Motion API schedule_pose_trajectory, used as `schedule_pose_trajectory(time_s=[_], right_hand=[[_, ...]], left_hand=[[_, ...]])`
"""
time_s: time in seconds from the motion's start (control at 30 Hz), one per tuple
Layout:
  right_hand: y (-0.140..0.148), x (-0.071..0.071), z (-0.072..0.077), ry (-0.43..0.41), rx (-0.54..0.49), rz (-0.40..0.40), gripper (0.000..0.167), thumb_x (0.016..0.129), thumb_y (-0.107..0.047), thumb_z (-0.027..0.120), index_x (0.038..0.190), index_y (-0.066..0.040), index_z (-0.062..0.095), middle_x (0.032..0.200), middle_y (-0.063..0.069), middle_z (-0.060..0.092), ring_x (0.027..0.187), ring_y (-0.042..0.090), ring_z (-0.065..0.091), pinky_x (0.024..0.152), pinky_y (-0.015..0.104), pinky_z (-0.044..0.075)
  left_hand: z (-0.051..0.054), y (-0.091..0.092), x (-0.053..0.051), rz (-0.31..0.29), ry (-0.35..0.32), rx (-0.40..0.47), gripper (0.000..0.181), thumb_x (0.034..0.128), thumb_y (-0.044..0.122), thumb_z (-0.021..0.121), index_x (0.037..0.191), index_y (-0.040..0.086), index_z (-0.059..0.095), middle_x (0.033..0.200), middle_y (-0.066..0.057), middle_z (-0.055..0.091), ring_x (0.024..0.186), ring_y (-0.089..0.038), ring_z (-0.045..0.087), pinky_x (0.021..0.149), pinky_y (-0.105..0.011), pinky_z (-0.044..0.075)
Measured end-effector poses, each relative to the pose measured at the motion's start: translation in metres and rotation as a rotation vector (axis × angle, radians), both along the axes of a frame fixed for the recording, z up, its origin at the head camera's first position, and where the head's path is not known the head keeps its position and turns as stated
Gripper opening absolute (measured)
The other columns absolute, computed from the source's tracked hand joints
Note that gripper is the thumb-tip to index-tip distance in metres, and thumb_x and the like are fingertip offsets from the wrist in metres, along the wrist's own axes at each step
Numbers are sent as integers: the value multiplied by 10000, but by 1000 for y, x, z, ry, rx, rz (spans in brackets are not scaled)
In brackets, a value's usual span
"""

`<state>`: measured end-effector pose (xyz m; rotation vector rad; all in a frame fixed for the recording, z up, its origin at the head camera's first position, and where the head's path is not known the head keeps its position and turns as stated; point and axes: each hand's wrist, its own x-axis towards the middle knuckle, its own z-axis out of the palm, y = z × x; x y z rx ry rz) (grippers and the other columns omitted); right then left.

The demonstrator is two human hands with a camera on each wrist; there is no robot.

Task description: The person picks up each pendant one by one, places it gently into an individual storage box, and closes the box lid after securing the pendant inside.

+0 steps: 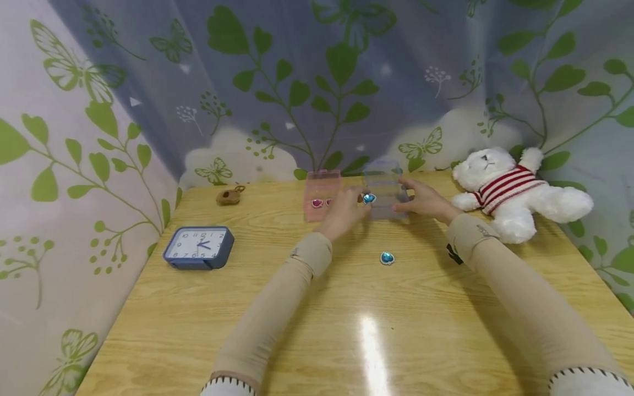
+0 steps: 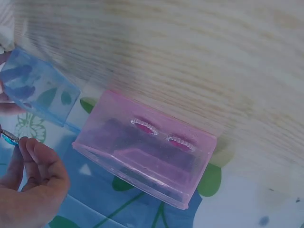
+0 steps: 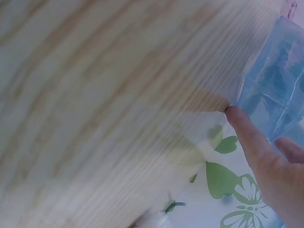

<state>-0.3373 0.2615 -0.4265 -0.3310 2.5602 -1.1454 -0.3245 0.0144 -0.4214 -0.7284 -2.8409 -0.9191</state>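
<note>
My left hand pinches a blue heart-shaped gem with a silvery edge, just over the left part of the clear blue box. In the left wrist view the gem is between the thumb and fingers of the hand. My right hand holds the blue box at its right side, and the right wrist view has a fingertip at the box's edge. The pink box, lid raised, holds two pink gems. Another blue gem lies on the table.
A blue clock stands on the left of the wooden table, with a small brown object behind it. At the right lies a white teddy bear in a striped top. Near my right wrist is a small black item. Patterned curtains border the table.
</note>
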Motion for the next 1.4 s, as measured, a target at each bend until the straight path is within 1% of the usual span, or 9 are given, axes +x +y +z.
schedule_pose_trajectory(time_s=[0.1, 0.2, 0.33, 0.53, 0.7, 0.83, 1.0, 1.23, 1.4], right_hand=[[0, -1, 0, 3, -6, 0, 971, 1018, -309, 720, 1704, -92, 68, 1725, 297, 179, 1502, 548, 373, 1131, 629, 479], [-1, -1, 0, -1, -16, 0, 952, 1025, -267, 711, 1703, -85, 68, 1724, 300, 177, 1504, 546, 372, 1134, 627, 478], [-1, -2, -1, -3, -18, -3, 940, 1027, -239, 707, 1701, -79, 73, 1725, 299, 178, 1505, 545, 371, 1145, 629, 468], [1, -2, -1, -2, -7, -10, 938, 1026, -245, 709, 1702, -81, 79, 1727, 293, 178, 1501, 548, 373, 1151, 635, 459], [1, -3, -2, -6, -16, -8, 931, 1028, -238, 706, 1701, -78, 83, 1725, 298, 174, 1516, 553, 345, 1150, 636, 460], [0, -4, -3, -8, -41, -12, 915, 1031, -220, 699, 1699, -69, 92, 1723, 296, 176, 1545, 554, 291, 1182, 638, 429], [0, -4, -4, -8, -55, -13, 911, 1031, -211, 697, 1699, -71, 94, 1724, 293, 170, 1532, 551, 322, 1181, 630, 436], [0, -3, -5, -1, -54, -18, 913, 1028, -220, 704, 1698, -69, 103, 1722, 287, 183, 1519, 543, 352, 1178, 627, 440], [1, -4, -4, -4, -43, -23, 911, 1027, -217, 705, 1701, -86, 106, 1720, 282, 194, 1514, 541, 360, 1150, 615, 470]], left_hand=[[0, 1, -5, 20, -16, 22, 360, 996, 166, 724, 1340, 65, 686, 1218, -125, 733, 1122, -254, 713, 925, -338, 625], [0, 2, -8, 45, -39, 21, 389, 1001, 185, 723, 1373, 83, 669, 1268, -126, 702, 1164, -262, 703, 953, -358, 622], [1, 6, -11, 68, -41, 10, 403, 1005, 195, 714, 1394, 101, 664, 1293, -129, 679, 1165, -261, 695, 946, -370, 620], [0, 14, -17, 56, 4, -45, 392, 1003, 196, 718, 1380, 98, 679, 1234, -120, 723, 1094, -231, 697, 892, -324, 618], [1, 17, -25, 59, 15, -72, 351, 994, 175, 729, 1331, 77, 711, 1159, -102, 723, 1021, -206, 674, 825, -279, 594], [3, 20, -32, 57, 18, -93, 333, 994, 188, 721, 1315, 99, 731, 1135, -92, 698, 991, -196, 639, 812, -278, 568], [5, 24, -37, 58, 19, -131, 318, 1003, 206, 702, 1311, 136, 743, 1152, -83, 685, 1024, -210, 634, 867, -316, 562], [-1, 32, -40, 54, 1, -182, 397, 970, 211, 756, 1355, 127, 715, 1256, -117, 681, 1144, -270, 663, 973, -368, 590], [-5, 38, -43, 43, 49, -247, 355, 970, 238, 756, 1310, 135, 740, 1260, -107, 707, 1185, -270, 679, 1005, -370, 590]])
